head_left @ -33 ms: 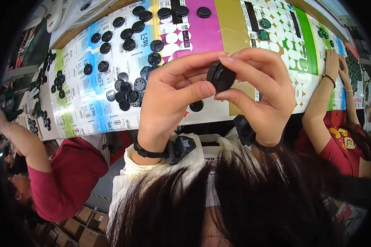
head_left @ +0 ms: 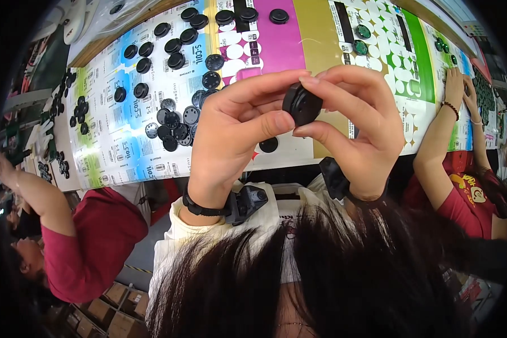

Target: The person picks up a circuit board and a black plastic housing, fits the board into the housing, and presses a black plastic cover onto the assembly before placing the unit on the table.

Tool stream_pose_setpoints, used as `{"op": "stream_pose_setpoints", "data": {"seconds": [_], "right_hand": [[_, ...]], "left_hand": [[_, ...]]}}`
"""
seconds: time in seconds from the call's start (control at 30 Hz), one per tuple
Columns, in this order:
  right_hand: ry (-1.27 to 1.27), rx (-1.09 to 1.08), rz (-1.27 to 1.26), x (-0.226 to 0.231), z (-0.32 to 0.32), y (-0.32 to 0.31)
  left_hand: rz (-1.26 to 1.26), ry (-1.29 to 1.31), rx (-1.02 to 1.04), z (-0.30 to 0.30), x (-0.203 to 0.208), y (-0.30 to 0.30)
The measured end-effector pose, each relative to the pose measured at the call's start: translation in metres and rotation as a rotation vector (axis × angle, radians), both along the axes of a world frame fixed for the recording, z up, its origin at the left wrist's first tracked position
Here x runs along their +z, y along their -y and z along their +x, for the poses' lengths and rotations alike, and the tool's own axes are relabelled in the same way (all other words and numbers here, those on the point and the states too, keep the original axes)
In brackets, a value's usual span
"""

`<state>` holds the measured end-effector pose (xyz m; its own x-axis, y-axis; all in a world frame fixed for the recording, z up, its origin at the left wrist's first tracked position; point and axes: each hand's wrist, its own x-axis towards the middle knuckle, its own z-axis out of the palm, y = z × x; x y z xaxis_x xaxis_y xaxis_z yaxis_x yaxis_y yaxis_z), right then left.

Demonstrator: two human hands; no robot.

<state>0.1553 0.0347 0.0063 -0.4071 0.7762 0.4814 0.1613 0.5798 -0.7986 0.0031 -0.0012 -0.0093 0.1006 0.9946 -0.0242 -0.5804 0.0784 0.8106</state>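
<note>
Between my two hands, above the table, a round black plastic piece is held on edge with its ridged rim toward the left. My left hand pinches its left side, thumb below and index finger over the top. From the right, my right hand grips the same piece between thumb and fingertips. One black disc lies on the table just under the hands. Beside my left hand is a heap of flat black discs, partly hidden by the hand. Thicker black round pieces are scattered farther back on the left.
Colourful printed sheets cover the table. Two dark green round pieces lie at the back right. Co-workers in red shirts sit at left and right. A raised wooden edge runs along the back left.
My hands and the black piece stay in place. The left co-worker's forearm has shifted slightly.
</note>
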Motion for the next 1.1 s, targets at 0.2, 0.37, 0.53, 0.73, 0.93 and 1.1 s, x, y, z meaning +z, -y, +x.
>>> {"op": "stream_pose_setpoints", "data": {"seconds": [0.2,0.37,0.53,0.73,0.93,1.1], "right_hand": [[0.029,0.008,0.043,0.001,0.0,0.0],[0.082,-0.026,0.151,-0.003,-0.005,-0.001],[0.063,-0.13,0.295,-0.024,-0.014,-0.001],[0.019,-0.11,0.279,-0.024,-0.02,0.001],[0.063,-0.076,0.283,-0.011,-0.012,0.0],[0.076,-0.045,0.343,-0.005,-0.01,0.0]], "left_hand": [[0.019,-0.076,0.016,-0.003,0.002,0.002],[0.001,-0.225,0.097,0.0,0.009,0.007],[-0.02,-0.478,0.293,0.013,0.009,0.012],[0.021,-0.439,0.327,0.007,0.01,0.017],[-0.034,-0.21,0.153,-0.003,0.012,0.01],[-0.033,0.047,0.097,-0.003,0.007,0.01]]}}
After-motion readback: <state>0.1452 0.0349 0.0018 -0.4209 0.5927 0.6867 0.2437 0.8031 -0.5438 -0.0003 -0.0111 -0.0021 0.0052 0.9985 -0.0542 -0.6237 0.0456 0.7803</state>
